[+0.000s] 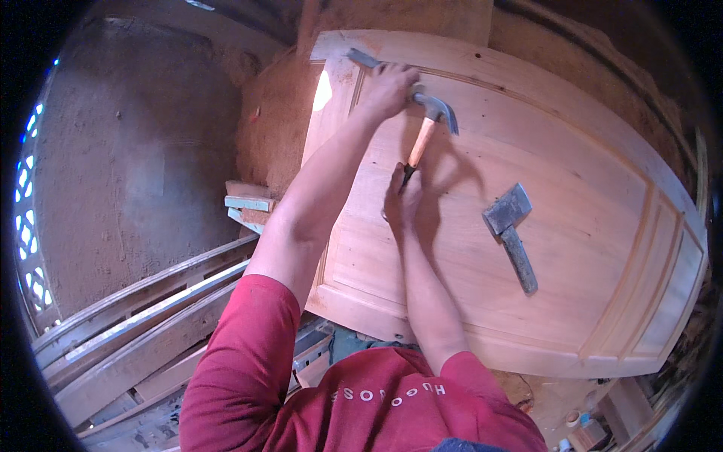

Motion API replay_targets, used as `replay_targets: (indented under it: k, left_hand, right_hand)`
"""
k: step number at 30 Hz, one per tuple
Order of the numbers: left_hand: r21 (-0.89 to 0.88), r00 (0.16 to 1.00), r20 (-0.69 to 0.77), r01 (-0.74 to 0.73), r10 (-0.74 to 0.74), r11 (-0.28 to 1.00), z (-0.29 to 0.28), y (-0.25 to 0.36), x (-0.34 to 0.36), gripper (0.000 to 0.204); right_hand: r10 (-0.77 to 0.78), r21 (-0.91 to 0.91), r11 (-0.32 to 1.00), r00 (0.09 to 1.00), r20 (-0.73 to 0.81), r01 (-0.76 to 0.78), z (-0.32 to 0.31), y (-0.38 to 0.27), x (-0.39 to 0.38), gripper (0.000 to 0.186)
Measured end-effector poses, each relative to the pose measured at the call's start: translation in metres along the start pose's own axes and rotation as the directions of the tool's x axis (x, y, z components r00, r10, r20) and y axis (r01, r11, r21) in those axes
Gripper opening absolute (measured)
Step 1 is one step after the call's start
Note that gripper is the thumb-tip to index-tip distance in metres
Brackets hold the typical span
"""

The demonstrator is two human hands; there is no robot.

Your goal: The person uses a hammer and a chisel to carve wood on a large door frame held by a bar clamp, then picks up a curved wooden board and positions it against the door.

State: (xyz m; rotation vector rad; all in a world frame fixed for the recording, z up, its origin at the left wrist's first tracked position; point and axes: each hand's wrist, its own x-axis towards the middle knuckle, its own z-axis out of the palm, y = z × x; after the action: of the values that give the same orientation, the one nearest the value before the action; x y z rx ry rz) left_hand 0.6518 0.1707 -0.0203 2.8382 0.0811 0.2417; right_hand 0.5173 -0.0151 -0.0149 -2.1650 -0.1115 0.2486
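Note:
A pale wooden panelled door (459, 248) lies flat in front of me. My left hand (390, 92) is closed around a chisel (364, 58) near the door's far left corner. Its flat metal blade points up-left over the frame strip, and most of its handle is hidden in my fist. Lower down, my right hand (404, 196) grips the dark end of a claw hammer (423, 142) with a wooden handle. The hammer's head is right beside my left fist, at the chisel's handle end; whether they touch I cannot tell.
A hatchet (512, 215) rests on the door to the right of my right forearm. Long timber boards (151, 324) are stacked at the lower left, with short offcuts (250, 203) by the door's left edge. Wood scraps (587, 433) lie at the lower right.

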Motion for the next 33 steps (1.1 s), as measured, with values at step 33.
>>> replay_targets:
  k: [33]
  left_hand:
    - [-0.060,0.998,0.044,-0.041,0.043,0.997,-0.024,-0.018,0.010,0.035]
  right_hand:
    - [-0.030,0.297,0.951,0.982,-0.188,0.085,0.054,0.020,0.007,0.028]
